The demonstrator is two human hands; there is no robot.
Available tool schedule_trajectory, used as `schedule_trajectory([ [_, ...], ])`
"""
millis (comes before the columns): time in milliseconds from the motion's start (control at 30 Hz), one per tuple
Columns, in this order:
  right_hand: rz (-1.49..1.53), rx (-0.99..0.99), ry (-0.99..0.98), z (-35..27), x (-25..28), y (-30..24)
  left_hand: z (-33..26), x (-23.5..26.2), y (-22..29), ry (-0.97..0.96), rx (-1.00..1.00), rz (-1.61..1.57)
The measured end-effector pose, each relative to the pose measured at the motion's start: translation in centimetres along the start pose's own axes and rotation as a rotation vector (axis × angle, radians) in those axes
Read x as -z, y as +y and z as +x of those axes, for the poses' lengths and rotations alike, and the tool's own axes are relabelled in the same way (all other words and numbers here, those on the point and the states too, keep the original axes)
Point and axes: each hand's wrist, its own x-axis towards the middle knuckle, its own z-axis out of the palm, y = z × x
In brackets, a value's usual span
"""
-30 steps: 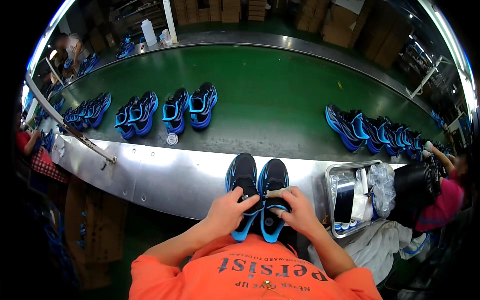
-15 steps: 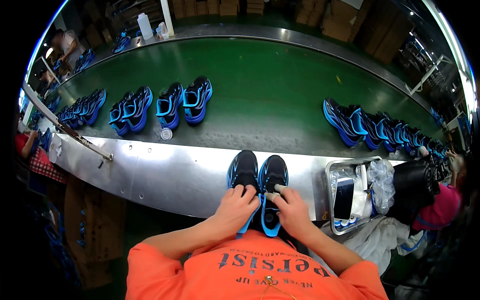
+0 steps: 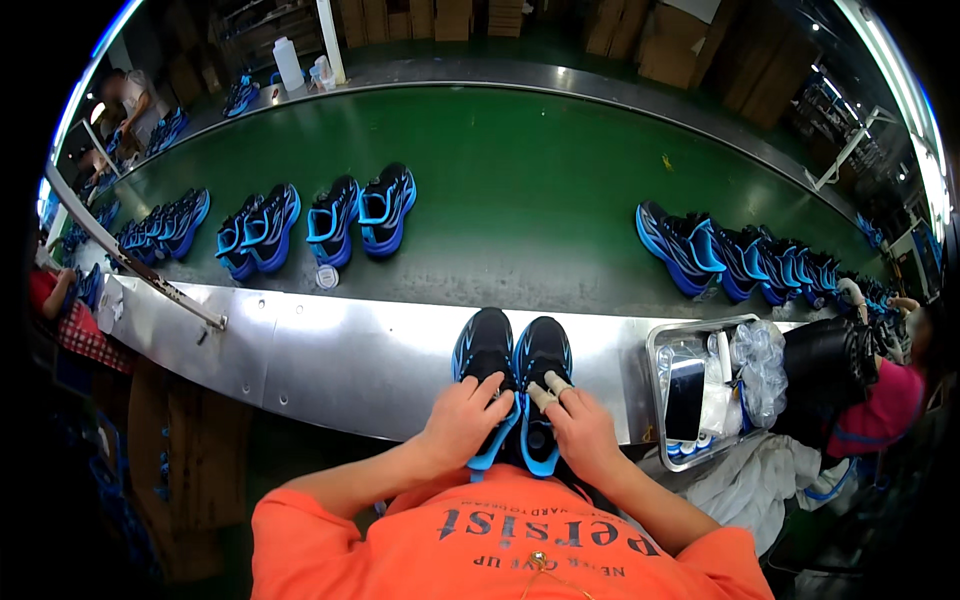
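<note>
Left hand (image 3: 462, 418): fingers are curled over the heel end of the left shoe (image 3: 484, 372), gripping it from above. Right hand (image 3: 583, 432): fingers (image 3: 549, 388) are held together and laid along the top of the right shoe (image 3: 541, 380); light tape is seen on two fingertips. Whether anything is pinched beneath them cannot be told. Both shoes, black with bright blue soles, are set side by side, touching, toes pointing away, on the metal ledge (image 3: 340, 350) at the near edge of the green conveyor belt (image 3: 520, 200). A metal tray (image 3: 700, 395) holding small items is noted just right of the right hand. Further pairs of blue shoes (image 3: 345, 215) are standing on the belt to the upper left, and a row (image 3: 740, 255) to the right. Another person's sleeve (image 3: 880, 410) is seen at far right.
</note>
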Motion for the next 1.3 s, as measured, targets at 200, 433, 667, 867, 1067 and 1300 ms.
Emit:
schedule_trajectory([
  [200, 0.215, 0.013, -0.041, -0.1, 1.1, 0.3, 0.6, 2.4, 1.2, -0.172, 0.08, -0.129],
  [433, 0.161, 0.066, -0.119, 0.9, 1.9, 1.6, 1.3, 2.0, 1.6, -0.269, -0.079, 0.125],
  [667, 0.317, -0.001, -0.089, 1.2, 2.7, 2.6, 1.3, 2.7, 1.2, -0.149, 0.103, -0.176],
  [867, 0.102, -0.084, -0.13, 1.7, 3.3, 2.1, 2.7, 2.5, -0.9, -0.145, 0.274, -0.442],
  [1067, 0.261, -0.17, -0.251, 1.9, 3.1, 3.5, 3.6, 1.1, 0.0, -0.225, 0.018, -0.263],
  [1300, 0.442, -0.108, -0.275, 1.8, 4.5, 4.1, 3.3, 0.9, 0.7, -0.132, 0.26, -0.411],
])
